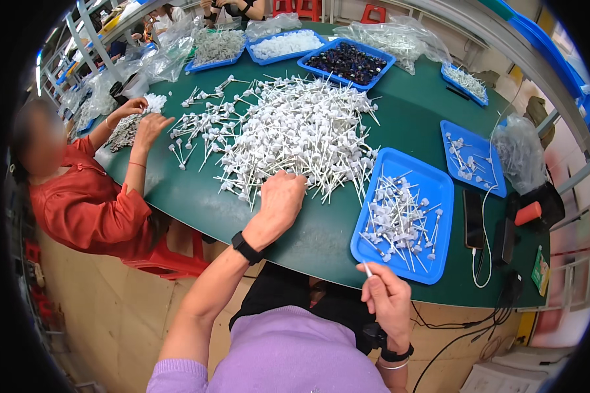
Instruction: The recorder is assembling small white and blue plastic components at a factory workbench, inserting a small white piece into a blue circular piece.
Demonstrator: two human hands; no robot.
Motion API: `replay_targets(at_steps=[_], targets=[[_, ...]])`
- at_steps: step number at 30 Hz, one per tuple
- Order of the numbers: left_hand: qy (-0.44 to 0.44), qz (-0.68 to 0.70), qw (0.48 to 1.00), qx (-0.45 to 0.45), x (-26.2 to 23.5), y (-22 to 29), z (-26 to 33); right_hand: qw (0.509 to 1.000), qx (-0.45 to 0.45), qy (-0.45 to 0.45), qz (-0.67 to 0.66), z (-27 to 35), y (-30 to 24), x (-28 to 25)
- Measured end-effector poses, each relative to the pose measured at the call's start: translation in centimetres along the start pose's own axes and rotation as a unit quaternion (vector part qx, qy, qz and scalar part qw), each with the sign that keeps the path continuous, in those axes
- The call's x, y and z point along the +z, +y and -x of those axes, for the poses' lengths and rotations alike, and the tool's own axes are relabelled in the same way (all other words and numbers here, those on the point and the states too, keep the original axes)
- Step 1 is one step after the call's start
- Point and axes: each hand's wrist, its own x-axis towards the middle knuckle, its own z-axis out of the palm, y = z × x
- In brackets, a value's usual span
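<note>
A large heap of thin white sticks with pale, flower-like heads [308,124] covers the middle of the green table. My left hand [283,200] rests at the heap's near edge, its fingers curled down into the sticks; the fingertips are hidden, so what they hold cannot be made out. Lower right, my right hand [388,298] pinches a small white stick [367,269] between thumb and fingers, its tip pointing up. That hand is just off the near corner of a blue tray [444,252], which holds more such sticks with dark metallic bits on some.
A co-worker in red [92,203] handles small white parts at the left. Along the back stand blue trays of parts, one with dark beads [347,63]. On the right lie a smaller blue tray [491,182], a phone [473,218] with a white cable, and a red roll [528,213].
</note>
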Motion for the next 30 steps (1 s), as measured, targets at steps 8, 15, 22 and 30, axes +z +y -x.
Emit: replay_targets(at_steps=[8, 15, 22, 30], targets=[[-0.063, -0.024, 0.998, -0.013, 2.6, -0.7, -1.5, 1.000, 0.000, -0.019, 0.011, 0.1, -0.1, -0.1], [-0.082, 0.191, 0.978, -0.020, -3.5, 2.0, 2.5, 1.000, 0.003, -0.012, 0.019, -0.4, -0.1, 0.1], [-0.201, 0.584, 0.758, -0.209, -6.4, 3.7, 7.5, 0.947, -0.194, 0.017, 0.255, -4.3, -0.6, 3.4], [-0.069, 0.668, 0.693, -0.263, -5.5, 4.8, 9.5, 0.909, -0.205, 0.002, 0.363, -4.6, 0.0, 6.3]])
